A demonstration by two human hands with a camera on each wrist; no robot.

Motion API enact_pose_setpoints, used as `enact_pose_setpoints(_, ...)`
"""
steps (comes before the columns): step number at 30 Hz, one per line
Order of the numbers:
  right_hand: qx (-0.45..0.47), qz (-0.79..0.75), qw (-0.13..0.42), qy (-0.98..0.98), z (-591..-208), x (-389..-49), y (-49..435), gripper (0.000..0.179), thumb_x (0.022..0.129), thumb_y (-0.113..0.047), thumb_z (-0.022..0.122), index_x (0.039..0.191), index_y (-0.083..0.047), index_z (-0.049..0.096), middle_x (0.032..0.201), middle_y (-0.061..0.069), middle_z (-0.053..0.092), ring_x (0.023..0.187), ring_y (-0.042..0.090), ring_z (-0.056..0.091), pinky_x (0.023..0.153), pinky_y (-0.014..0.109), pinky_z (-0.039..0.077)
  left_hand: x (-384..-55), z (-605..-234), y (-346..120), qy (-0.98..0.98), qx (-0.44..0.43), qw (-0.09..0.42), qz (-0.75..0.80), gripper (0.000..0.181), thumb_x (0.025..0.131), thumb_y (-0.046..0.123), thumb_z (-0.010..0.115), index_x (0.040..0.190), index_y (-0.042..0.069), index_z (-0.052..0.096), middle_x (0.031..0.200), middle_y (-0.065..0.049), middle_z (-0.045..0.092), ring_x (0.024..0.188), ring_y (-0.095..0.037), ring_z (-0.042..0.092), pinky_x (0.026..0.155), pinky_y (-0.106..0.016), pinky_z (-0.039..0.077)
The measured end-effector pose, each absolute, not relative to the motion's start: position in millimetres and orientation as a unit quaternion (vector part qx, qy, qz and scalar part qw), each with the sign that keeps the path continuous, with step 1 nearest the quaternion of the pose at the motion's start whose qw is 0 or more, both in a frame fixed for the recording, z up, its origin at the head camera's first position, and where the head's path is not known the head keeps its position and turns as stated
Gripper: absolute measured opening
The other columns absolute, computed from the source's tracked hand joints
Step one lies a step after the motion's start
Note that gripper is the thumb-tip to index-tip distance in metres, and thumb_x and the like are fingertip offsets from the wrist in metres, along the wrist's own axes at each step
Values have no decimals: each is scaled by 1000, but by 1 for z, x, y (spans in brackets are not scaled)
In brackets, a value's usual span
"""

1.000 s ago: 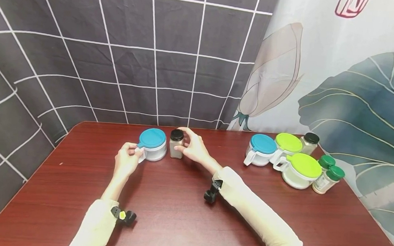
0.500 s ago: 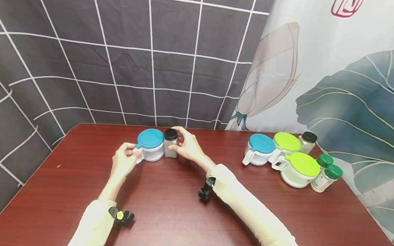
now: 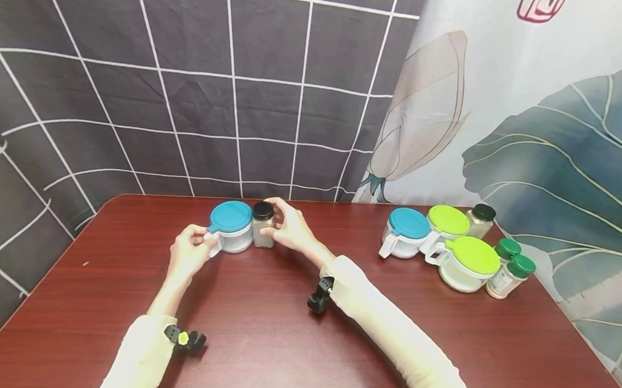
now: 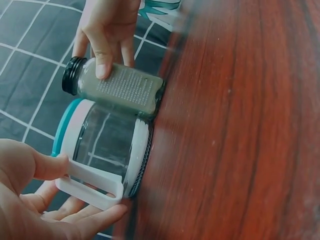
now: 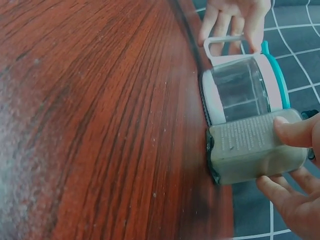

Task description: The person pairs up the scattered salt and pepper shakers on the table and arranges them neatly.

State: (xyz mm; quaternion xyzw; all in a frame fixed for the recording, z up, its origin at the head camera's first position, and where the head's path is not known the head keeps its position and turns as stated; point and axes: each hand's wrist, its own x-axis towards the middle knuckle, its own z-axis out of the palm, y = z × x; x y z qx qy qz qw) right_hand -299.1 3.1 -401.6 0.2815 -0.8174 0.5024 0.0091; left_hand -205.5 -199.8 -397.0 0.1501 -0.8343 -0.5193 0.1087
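Note:
A clear seasoning jar (image 3: 232,238) with a blue lid and white handle stands upright near the table's back edge. My left hand (image 3: 190,253) pinches its handle (image 4: 90,185) between thumb and fingers. Right beside it stands a square spice bottle (image 3: 262,231) with a black cap, a pale filling and a printed label. My right hand (image 3: 292,228) grips this bottle from its right side, thumb (image 5: 292,132) across the front and fingers behind. In both wrist views the bottle's side is up against the jar.
Toward the right back stand another blue-lidded jar (image 3: 406,232), two green-lidded jars (image 3: 467,264), a black-capped bottle (image 3: 480,221) and two green-capped shakers (image 3: 508,278). A dark grid-patterned cloth (image 3: 188,87) hangs behind the red-brown table (image 3: 256,336), with a floral cloth (image 3: 433,106) at right.
My right hand has slid the black-capped bottle left, closing the gap to the blue-lidded jar. My left hand keeps its hold on the jar's handle. The head view has shifted slightly.

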Motion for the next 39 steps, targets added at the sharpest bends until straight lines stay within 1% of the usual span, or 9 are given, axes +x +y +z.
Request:
enact_pose_setpoints(7, 286, 497, 11, -819, -402, -301, -4, 58, 74, 5, 77, 126, -4, 53, 118, 16, 66, 105, 26, 67, 88, 30, 54, -208, -399, -206, -836, 158, 118, -512, 26, 90, 14, 63, 111, -1, 60, 110, -29, 66, 72, -5, 60, 57, -11, 46)
enact_pose_setpoints(13, 285, 489, 16, -825, -403, -301, -11, 58, 73, 3, 78, 125, -5, 54, 117, 15, 66, 100, 25, 68, 86, 29, 55, -207, -400, -214, -827, 159, 113, -528, 27, 91, 13, 62, 112, -2, 59, 112, -30, 65, 71, -7, 62, 57, -11, 47)
enact_pose_setpoints(18, 279, 485, 14, -829, -402, -300, -18, 57, 74, 2, 78, 125, -6, 54, 118, 14, 67, 98, 23, 68, 85, 27, 55, -209, -399, -218, -825, 162, 109, -531, 28, 91, 13, 62, 113, -3, 58, 113, -31, 64, 67, -3, 60, 57, -11, 47)
enact_pose_setpoints(21, 281, 485, 16, -828, -401, -302, -21, 57, 74, 3, 78, 125, -5, 54, 117, 14, 67, 97, 24, 68, 84, 27, 55, -210, -398, -221, -825, 165, 108, -530, 28, 91, 13, 62, 113, -3, 58, 113, -31, 64, 66, -3, 59, 56, -12, 47)
enact_pose_setpoints(26, 287, 485, 17, -826, -402, -305, -26, 57, 74, 3, 77, 125, -3, 53, 117, 15, 67, 97, 24, 67, 85, 27, 55, -212, -397, -225, -824, 171, 105, -529, 29, 91, 14, 62, 113, -3, 58, 112, -31, 64, 66, -4, 59, 56, -12, 47)
enact_pose_setpoints(34, 289, 473, 16, -832, -402, -307, -33, 58, 75, 0, 78, 126, -3, 52, 119, 14, 66, 100, 24, 67, 85, 25, 55, -212, -397, -230, -824, 179, 107, -528, 29, 91, 16, 63, 113, -2, 58, 112, -29, 65, 63, -1, 57, 56, -13, 47)
enact_pose_setpoints(39, 281, 468, 17, -837, -402, -308, -36, 58, 75, 0, 78, 126, -4, 53, 117, 14, 67, 97, 23, 67, 83, 25, 55, -213, -397, -232, -823, 180, 105, -529, 30, 91, 15, 63, 114, -3, 57, 111, -29, 65, 64, -1, 57, 57, -13, 48)
